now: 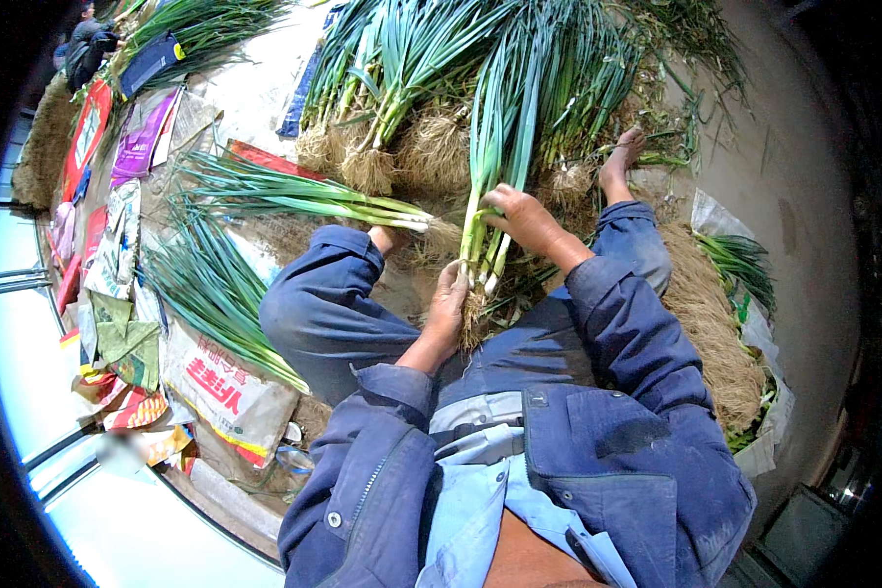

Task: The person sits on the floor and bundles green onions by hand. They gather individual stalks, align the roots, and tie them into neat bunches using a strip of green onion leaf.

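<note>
A few green onions (479, 213) stand tilted between my legs, with pale stalks and stringy roots pointing down. My left hand (445, 312) holds them low, thumb and fingers closed around the white bases just above the roots. Higher up the stalks, my right hand (525, 220) has its fingers bent around the green part and the outer leaves. A small bunch of green onions (367, 206) lies on the left by my foot, its roots near my left hand. Beyond my hands a large pile of green onions (426, 66) lies with its roots towards me.
On the left are another green onion bunch (220, 294), a printed woven sack (228, 389) and several coloured bags (121, 331). To the right lies a long rooted stack (713, 323) on pale sheeting. Leaf scraps (691, 44) litter the far right floor. Another person (88, 48) is at upper left.
</note>
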`<action>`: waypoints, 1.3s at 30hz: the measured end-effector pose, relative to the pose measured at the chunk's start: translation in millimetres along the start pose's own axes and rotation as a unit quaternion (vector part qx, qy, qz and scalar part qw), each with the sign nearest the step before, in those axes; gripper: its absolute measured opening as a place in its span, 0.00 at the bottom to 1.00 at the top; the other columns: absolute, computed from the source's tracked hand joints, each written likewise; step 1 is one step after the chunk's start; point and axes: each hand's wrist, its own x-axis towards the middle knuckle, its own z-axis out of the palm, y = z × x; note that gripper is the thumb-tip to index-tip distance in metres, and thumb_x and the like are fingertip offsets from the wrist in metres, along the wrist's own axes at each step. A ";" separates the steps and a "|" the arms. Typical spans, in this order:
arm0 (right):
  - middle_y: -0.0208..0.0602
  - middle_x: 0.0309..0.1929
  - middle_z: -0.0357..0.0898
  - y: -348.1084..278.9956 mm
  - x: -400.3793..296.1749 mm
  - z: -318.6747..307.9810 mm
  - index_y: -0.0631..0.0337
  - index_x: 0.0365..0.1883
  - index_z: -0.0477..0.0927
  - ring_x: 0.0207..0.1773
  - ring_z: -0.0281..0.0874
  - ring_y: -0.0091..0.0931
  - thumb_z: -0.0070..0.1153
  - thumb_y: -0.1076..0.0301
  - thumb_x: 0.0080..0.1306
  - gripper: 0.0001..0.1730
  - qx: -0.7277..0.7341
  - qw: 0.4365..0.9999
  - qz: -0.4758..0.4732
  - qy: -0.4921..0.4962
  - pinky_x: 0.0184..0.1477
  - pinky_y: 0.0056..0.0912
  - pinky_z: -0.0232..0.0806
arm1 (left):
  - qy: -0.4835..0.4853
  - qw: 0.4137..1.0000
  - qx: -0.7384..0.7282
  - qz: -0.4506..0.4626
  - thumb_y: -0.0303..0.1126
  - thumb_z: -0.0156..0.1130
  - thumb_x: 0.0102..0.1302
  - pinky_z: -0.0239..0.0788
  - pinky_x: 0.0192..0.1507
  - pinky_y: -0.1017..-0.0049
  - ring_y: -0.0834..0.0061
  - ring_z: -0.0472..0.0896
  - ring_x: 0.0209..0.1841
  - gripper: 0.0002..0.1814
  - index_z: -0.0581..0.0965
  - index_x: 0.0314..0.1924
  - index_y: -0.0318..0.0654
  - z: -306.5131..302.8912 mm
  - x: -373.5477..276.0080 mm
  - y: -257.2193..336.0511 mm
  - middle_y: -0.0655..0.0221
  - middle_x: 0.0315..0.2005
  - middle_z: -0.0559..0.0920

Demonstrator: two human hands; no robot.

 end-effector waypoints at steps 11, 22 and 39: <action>0.51 0.36 0.78 -90.3 -92.8 -21.6 0.64 0.45 0.78 0.41 0.77 0.43 0.51 0.73 0.56 0.17 0.192 0.959 -0.043 -0.205 0.45 0.42 0.69 | 0.106 0.992 0.027 0.062 0.43 0.47 0.73 0.73 0.39 0.76 0.77 0.76 0.39 0.20 0.63 0.56 0.38 -16.0 13.1 -2.2 0.66 0.40 0.75; 0.49 0.34 0.75 -67.1 -89.9 -26.8 0.67 0.37 0.73 0.40 0.75 0.43 0.46 0.73 0.58 0.10 0.174 0.976 -0.022 -0.126 0.43 0.41 0.67 | 0.082 0.995 -0.054 0.002 0.44 0.40 0.73 0.73 0.36 0.74 0.75 0.76 0.31 0.18 0.67 0.49 0.37 -12.7 8.7 11.5 0.66 0.36 0.75; 0.54 0.28 0.77 -91.4 -62.4 10.5 0.66 0.31 0.77 0.33 0.77 0.44 0.50 0.61 0.61 0.14 0.223 0.940 -0.052 -0.252 0.39 0.45 0.68 | 0.103 0.989 0.098 0.047 0.43 0.53 0.70 0.67 0.40 0.80 0.81 0.73 0.37 0.18 0.71 0.48 0.34 -8.8 5.0 4.6 0.70 0.34 0.76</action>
